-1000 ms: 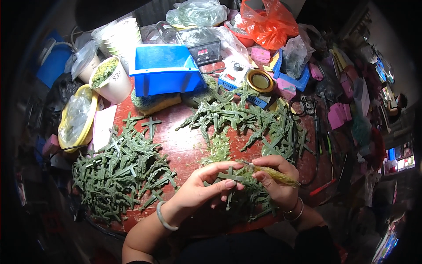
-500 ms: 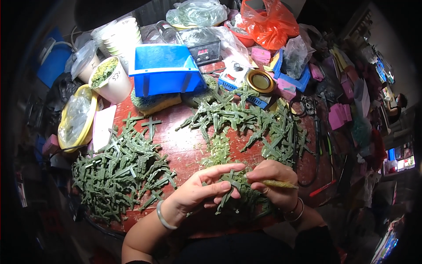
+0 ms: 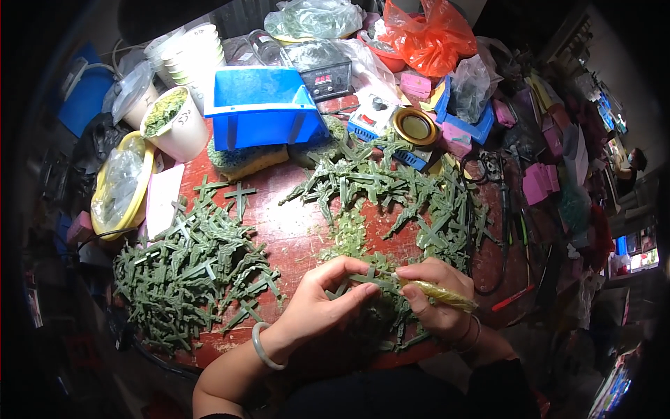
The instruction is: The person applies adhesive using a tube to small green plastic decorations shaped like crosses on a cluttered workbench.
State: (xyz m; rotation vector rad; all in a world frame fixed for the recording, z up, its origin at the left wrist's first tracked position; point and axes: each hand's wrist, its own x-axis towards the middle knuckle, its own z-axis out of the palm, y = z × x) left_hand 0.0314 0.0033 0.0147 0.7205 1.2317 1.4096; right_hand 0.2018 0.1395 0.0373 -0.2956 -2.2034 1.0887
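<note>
My left hand (image 3: pixel 322 300) pinches a small green cross (image 3: pixel 370 278) between thumb and fingers. Close beside it, my right hand (image 3: pixel 442 320) grips a slim tool with a yellow wrapped handle (image 3: pixel 452 297); its tip points left at the cross, too small to make out. Under and behind my hands lie more green crosses. A large pile of crosses (image 3: pixel 188 279) covers the table's left side, and a looser pile (image 3: pixel 447 216) curves across the middle and right. Pale green shavings (image 3: pixel 347 234) are scattered just beyond my hands.
On the red table (image 3: pixel 269 209), a blue bin (image 3: pixel 262 112) stands on a sponge (image 3: pixel 244 164). A white bucket (image 3: pixel 174 126) and yellow basin (image 3: pixel 120 227) are at left. Behind sit a black box with a red display (image 3: pixel 328 80), a small brown dish (image 3: pixel 416 127) and a red bag (image 3: pixel 429 38).
The right hand has opened its grip slightly and turned, with the yellow handle now tilted more downward. The left fingers have curled in, and the cross has turned nearly level.
</note>
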